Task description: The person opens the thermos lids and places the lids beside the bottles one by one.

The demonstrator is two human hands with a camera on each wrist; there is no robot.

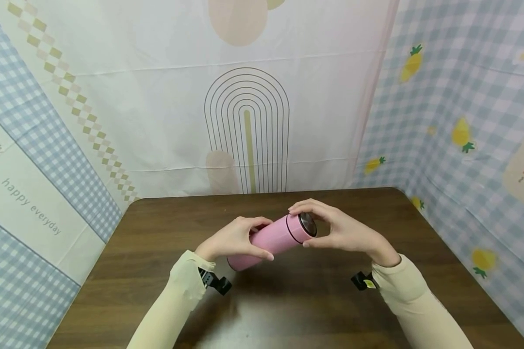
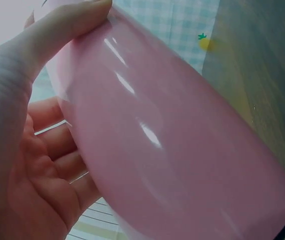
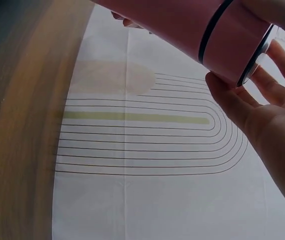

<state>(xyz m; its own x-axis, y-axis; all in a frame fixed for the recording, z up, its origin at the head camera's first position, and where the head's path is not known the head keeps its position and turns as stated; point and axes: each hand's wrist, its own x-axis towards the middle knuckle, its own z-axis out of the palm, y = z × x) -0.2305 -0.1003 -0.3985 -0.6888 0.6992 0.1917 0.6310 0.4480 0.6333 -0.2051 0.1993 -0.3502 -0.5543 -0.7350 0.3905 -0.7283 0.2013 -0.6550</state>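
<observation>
The bottle [image 1: 272, 238] is a glossy pink cylinder. A pink lid [image 1: 296, 228] with a dark, shiny top [image 1: 308, 224] is in place; a black ring [image 3: 212, 29] marks the joint. The bottle is tilted, lid end raised. The body [image 2: 167, 125] is positioned between the thumb and fingers of the left hand [image 1: 232, 238]; the lid, between those of the right hand [image 1: 348, 230], top facing the right palm.

Bottle [image 2: 167, 130]: pink, glossy, slanted, dark edge at one end. Left hand [image 2: 37, 175]: gripping bottle, thumb across its near side, fingers behind. Blue-checked cloth [image 2: 170, 30], brown table [image 2: 262, 65], lined cloth [image 2: 97, 225]: all beyond bottle.
</observation>
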